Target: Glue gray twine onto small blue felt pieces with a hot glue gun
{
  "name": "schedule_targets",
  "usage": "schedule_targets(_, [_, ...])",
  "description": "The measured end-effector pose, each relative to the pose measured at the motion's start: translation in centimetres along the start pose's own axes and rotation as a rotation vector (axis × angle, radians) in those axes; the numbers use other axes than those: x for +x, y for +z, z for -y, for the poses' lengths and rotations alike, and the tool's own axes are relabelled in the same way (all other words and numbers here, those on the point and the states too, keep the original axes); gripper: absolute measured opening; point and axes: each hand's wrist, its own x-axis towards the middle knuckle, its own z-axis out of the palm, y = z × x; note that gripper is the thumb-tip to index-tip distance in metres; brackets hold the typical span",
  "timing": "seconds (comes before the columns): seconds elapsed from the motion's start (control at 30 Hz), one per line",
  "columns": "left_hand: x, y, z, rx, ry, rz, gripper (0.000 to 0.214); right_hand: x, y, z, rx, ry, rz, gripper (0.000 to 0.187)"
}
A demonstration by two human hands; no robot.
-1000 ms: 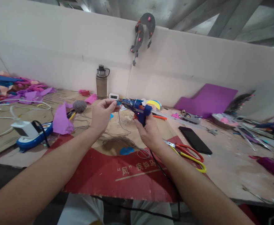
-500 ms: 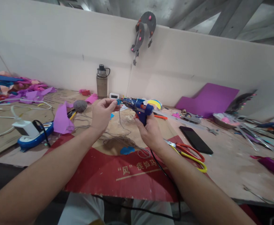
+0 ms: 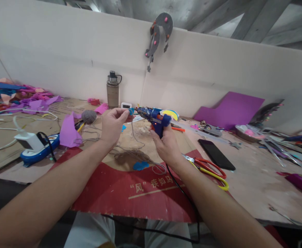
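Between the fingertips of my left hand [image 3: 115, 122] is pinched a small blue felt piece [image 3: 131, 111], partly hidden by the fingers. A thin grey yarn [image 3: 133, 130] hangs down from it to the cardboard. My right hand [image 3: 166, 144] is wrapped round the handle of a blue hot glue gun [image 3: 154, 117], its nozzle aimed left and close to the felt. The gun's small light glows. Below the hands, a blue cloud-shaped cutout [image 3: 141, 165] lies beside loose grey yarn on the red-and-brown cardboard [image 3: 109, 193].
Scissors with red and yellow handles [image 3: 210, 168] and a black phone [image 3: 216, 154] lie right of my right hand. A bottle [image 3: 112, 90] stands by the wall. At left are a power strip [image 3: 41, 148], a grey yarn ball [image 3: 89, 116] and felt scraps [image 3: 24, 98].
The glue gun's nozzle has drawn back slightly to the right, opening a small gap from the blue felt piece. My left hand stays about where it was.
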Motion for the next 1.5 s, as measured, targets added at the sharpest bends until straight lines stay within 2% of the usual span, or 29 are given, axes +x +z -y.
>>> schedule_targets(0.63, [-0.1, 0.1, -0.3, -0.005, -0.014, -0.004, 0.016, 0.1, 0.0, 0.0, -0.024, 0.014, -0.033, 0.022])
schedule_targets(0.83, [-0.1, 0.1, -0.2, 0.009, -0.04, 0.006, 0.017, -0.1, 0.1, 0.6, 0.02, 0.008, 0.022, 0.02])
schedule_targets(1.23, [-0.2, 0.2, -0.1, 0.015, -0.033, 0.007, 0.017, -0.3, 0.2, 0.8, -0.004, 0.026, 0.04, 0.023])
schedule_targets(1.5, [-0.1, 0.3, -0.3, 0.015, -0.035, 0.0, 0.018, -0.1, 0.2, 0.3, 0.038, 0.043, 0.004, 0.02])
